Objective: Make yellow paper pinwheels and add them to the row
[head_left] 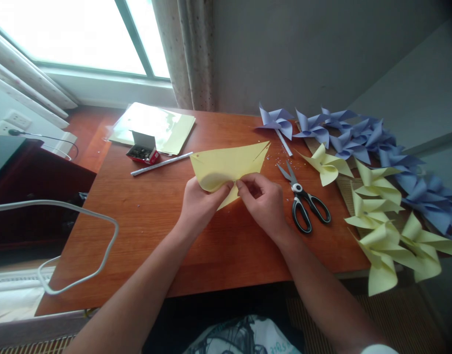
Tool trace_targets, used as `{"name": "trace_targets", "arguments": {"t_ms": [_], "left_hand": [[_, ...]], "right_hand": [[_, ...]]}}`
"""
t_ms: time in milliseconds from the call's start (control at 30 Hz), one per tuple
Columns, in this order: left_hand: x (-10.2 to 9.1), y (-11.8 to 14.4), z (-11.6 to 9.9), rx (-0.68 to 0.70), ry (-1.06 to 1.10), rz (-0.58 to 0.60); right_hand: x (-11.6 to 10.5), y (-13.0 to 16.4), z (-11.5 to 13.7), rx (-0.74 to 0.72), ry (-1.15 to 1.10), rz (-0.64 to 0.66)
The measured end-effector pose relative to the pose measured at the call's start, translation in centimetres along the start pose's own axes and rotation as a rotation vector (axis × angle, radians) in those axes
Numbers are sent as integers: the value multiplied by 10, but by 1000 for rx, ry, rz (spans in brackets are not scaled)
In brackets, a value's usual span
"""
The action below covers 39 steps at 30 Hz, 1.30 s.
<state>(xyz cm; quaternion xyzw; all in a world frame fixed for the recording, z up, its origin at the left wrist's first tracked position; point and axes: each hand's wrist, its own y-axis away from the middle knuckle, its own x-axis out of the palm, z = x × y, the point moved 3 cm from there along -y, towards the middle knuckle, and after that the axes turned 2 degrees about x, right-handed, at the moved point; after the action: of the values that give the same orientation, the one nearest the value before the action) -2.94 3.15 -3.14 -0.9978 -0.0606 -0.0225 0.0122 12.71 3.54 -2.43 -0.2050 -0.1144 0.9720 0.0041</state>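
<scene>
One wooden table [155,206] is being used as the work surface. Blue pinwheels [358,135] and yellow pinwheels [381,216] are being kept along its right edge. One yellow paper sheet [226,164] is being held just above the table's middle, its corners being pinched together by the left hand [200,204] and the right hand [265,199]. Scissors [303,199] are being left just right of the hands, a white stick [161,163] and pin box [143,150] farther left.

two bare forearms, left hand [200,204], right hand [265,201], white cuff perhaps at right elbow, printed garment below
</scene>
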Motion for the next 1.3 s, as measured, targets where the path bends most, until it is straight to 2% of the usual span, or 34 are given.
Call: {"name": "trace_targets", "arguments": {"t_ms": [67, 233, 367, 467, 567, 667, 800, 867, 967, 1100, 1300], "left_hand": [[-2, 0, 1, -17, 27, -29], [-6, -3, 2, -118, 273, -100], [-6, -6, 0, -183, 445, -96], [-6, -8, -2, -207, 519, -72], [-6, -9, -3, -213, 547, -81], [-6, -9, -4, -214, 548, -85], [-5, -9, -5, -231, 559, -76], [-4, -10, -5, -234, 559, -74], [-5, -10, -5, -228, 552, -73], [-6, -9, -2, -231, 552, -74], [-7, -6, 1, -200, 493, -76]], "right_hand": [[-5, -3, -3, 25, -39, -15], [-29, -17, -15, 59, -126, -190], [-34, -22, -25, 94, -199, -96], [-31, -22, -28, 96, -150, -46], [-29, -20, -25, 56, -73, -71], [-32, -18, -15, -42, -24, -112], [-31, -18, -7, -142, 57, 41], [-29, -19, -9, -135, 100, 108], [-28, -19, -13, -86, 106, 118], [-28, -16, -11, 9, -37, 173], [-34, -11, -1, 45, -220, 368]]}}
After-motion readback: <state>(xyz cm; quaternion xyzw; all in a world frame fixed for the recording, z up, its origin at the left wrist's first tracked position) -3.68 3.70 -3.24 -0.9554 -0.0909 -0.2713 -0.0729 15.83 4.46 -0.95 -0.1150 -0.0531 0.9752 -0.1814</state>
